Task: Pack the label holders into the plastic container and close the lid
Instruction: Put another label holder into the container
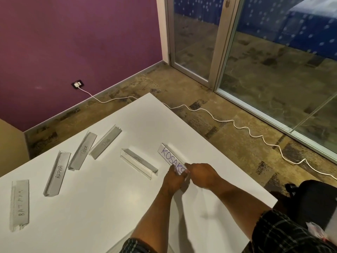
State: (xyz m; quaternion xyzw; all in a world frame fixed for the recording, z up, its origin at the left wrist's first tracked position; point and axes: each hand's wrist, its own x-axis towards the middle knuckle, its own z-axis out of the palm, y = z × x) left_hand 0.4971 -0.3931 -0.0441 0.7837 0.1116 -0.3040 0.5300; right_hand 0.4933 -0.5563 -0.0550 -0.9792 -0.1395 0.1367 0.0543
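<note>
Six clear label holders lie on the white table (113,207). The one marked KOSAKS holder (170,157) carries a white card with "KOSAKS" in purple marker; take it as the landmark. Just left of it lies a holder with faint writing that cannot be read (139,163). Farther left, in turn, come DOG (105,144), TIGER (83,151), ALPHA (57,173) and, farthest left and nearest the table's near edge, one that seems to read "BATMAN" (20,205), its letters faint.

Both hands meet at the KOSAKS holder's near end. The left hand (172,180) has its fingers curled around that end from the left side. The right hand (200,175) comes in from the right, fingers (187,171) drawn together and pinching the same end, the fingertips over the last letter of the card. The holder's far end rests on the table.

No container shows in view.

Beyond the KOSAKS holder, a white cable (218,119) runs across the floor from a wall socket (78,84).
</note>
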